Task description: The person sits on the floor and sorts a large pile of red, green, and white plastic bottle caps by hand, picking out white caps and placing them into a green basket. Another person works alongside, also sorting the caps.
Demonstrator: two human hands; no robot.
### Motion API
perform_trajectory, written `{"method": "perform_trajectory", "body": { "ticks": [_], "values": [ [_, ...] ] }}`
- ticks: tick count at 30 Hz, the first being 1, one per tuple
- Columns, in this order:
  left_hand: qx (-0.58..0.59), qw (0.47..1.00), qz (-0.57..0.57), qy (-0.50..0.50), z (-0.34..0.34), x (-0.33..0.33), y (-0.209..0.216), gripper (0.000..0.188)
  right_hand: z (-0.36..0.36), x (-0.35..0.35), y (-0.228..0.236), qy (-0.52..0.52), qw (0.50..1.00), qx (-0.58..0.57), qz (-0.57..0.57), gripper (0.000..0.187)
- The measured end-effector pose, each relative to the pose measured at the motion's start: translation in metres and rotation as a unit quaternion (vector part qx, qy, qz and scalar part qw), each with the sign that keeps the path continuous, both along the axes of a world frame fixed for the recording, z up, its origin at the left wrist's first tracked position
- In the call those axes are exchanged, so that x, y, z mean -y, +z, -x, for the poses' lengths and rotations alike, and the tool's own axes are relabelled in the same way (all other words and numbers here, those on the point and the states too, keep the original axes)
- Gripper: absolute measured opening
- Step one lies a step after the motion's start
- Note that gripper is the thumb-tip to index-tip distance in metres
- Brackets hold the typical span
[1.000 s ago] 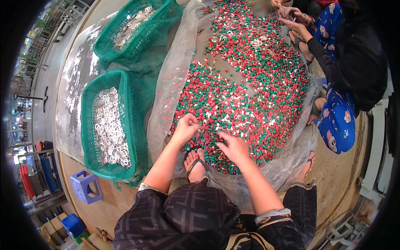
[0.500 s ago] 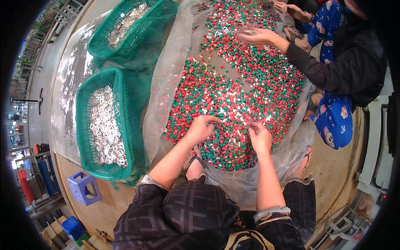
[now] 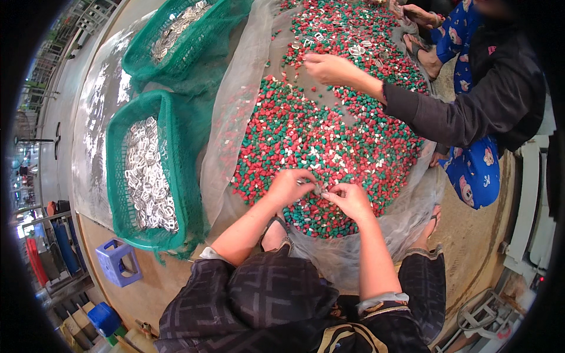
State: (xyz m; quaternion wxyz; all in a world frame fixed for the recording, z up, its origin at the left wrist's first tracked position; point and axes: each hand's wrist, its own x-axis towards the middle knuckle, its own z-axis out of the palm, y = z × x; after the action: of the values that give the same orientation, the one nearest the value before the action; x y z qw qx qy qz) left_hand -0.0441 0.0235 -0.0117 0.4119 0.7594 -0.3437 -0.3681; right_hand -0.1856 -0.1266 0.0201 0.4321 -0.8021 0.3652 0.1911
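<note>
In front of me my left hand (image 3: 289,187) and my right hand (image 3: 352,202) meet fingertip to fingertip, both closed. Between them they pinch a small greyish metal buckle (image 3: 318,189); its outline is partly covered by my fingers. Right below lies a broad heap of small red, green and white chips (image 3: 329,141), spread over a pale mesh sheet (image 3: 226,141). Loose silver buckles (image 3: 356,51) rest on the heap's far part.
Left of the sheet, two green mesh-lined baskets (image 3: 112,176) hold many silver buckles (image 3: 150,176). A purple stool (image 3: 119,263) stands at lower left. From the right a co-worker's hand (image 3: 329,69) and dark sleeve (image 3: 435,115) reach over the heap. Another person's hand (image 3: 419,15) shows beyond.
My hands have come together from apart, the right moving left, and now meet at the buckle. The co-worker's arm has reached farther left over the heap.
</note>
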Motion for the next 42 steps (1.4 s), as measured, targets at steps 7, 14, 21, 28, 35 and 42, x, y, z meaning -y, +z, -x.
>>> {"method": "perform_trajectory", "body": {
  "ticks": [7,14,21,28,35,42],
  "values": [
    [0.185,0.949,-0.251,-0.045,-0.010,-0.045,-0.016,0.018,-0.010,-0.030,0.008,0.057,0.990,-0.026,0.129,0.041],
    [-0.207,0.973,-0.082,0.063,-0.007,-0.018,0.012,0.024,-0.009,-0.039,-0.003,-0.055,0.988,0.013,0.144,0.028],
    [0.201,0.938,-0.253,-0.127,-0.011,-0.037,0.007,0.019,-0.009,-0.040,-0.006,-0.078,0.982,0.027,0.170,0.022],
    [0.172,0.961,-0.197,-0.092,-0.001,-0.041,0.002,0.019,-0.012,-0.046,-0.011,-0.052,0.982,0.068,0.168,0.018],
    [-0.337,0.940,0.018,0.041,-0.022,-0.028,-0.010,0.021,-0.016,-0.045,-0.012,-0.082,0.986,0.128,0.066,0.012],
    [-0.377,0.923,0.069,0.029,-0.021,-0.026,-0.009,0.024,-0.022,-0.041,-0.016,-0.088,0.960,0.253,-0.082,0.015]
  ]
}}
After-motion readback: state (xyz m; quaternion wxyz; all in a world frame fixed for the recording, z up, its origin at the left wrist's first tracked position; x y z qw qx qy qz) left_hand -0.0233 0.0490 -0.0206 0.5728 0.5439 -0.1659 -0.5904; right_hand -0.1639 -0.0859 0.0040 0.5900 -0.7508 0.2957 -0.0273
